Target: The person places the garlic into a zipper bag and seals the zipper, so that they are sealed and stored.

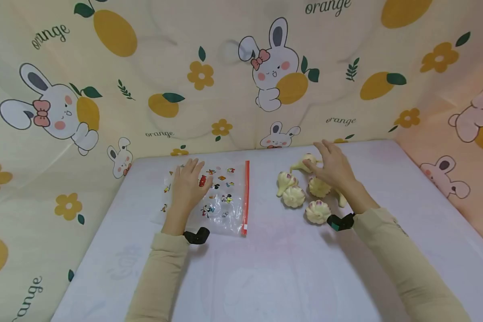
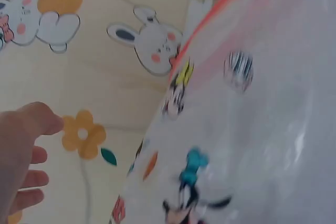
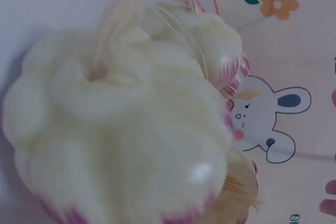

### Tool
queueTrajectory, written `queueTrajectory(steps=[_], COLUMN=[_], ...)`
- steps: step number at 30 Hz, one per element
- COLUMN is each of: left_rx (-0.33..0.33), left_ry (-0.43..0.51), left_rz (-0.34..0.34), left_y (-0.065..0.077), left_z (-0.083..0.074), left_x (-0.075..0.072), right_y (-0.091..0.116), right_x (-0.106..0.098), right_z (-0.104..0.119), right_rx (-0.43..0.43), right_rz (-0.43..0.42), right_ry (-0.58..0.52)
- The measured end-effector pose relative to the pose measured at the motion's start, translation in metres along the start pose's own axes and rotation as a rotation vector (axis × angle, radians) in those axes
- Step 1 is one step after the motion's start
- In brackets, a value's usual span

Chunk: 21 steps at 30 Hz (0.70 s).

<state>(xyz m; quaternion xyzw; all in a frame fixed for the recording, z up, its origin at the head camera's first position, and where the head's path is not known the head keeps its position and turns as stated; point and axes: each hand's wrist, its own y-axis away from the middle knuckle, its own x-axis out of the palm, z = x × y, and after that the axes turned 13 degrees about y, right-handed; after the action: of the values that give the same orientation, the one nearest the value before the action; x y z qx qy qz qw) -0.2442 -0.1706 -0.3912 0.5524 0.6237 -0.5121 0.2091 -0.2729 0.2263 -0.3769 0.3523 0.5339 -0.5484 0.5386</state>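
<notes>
A clear zip bag [image 1: 225,219] with cartoon prints and a red zip edge lies flat on the left of the table. My left hand [image 1: 188,185] is over its left part, fingers extended; whether it touches the plastic I cannot tell. To the right of the bag sits a loose group of several garlic bulbs [image 1: 294,197], cream with purple streaks. My right hand [image 1: 334,167] is above the far right of this group with fingers spread and nothing gripped, partly covering some bulbs. One garlic bulb [image 3: 121,124] fills much of the right wrist view.
The table [image 1: 249,277] has a pale cover. Behind it and at both sides hangs a cloth [image 1: 225,58] printed with rabbits, oranges and flowers. A black wrist camera [image 1: 197,235] sits on the left wrist and another black camera [image 1: 340,222] on the right.
</notes>
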Motion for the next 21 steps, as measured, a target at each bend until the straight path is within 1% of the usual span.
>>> queueTrajectory(steps=[3, 7, 12, 15, 19, 21], left_rx=[0.047, 0.068, 0.106, 0.148, 0.201, 0.222], left_ry=[0.057, 0.094, 0.138, 0.182, 0.19, 0.159], left_rz=[-0.024, -0.031, 0.012, 0.041, 0.055, 0.065], left_y=[0.004, 0.01, 0.015, 0.019, 0.025, 0.028], left_z=[-0.007, -0.015, -0.021, -0.026, -0.032, -0.035], left_x=[0.003, 0.008, 0.015, 0.02, 0.032, 0.038], right_y=[0.004, 0.008, 0.012, 0.015, 0.022, 0.026], right_x=[0.0, 0.001, 0.003, 0.004, 0.006, 0.007], right_z=[0.001, 0.003, 0.003, 0.001, -0.002, -0.002], right_rx=[-0.004, -0.02, -0.036, -0.043, -0.05, -0.056], right_rz=[0.026, 0.04, 0.031, 0.026, 0.042, 0.052], right_ry=[-0.05, -0.078, -0.125, -0.157, -0.212, -0.242])
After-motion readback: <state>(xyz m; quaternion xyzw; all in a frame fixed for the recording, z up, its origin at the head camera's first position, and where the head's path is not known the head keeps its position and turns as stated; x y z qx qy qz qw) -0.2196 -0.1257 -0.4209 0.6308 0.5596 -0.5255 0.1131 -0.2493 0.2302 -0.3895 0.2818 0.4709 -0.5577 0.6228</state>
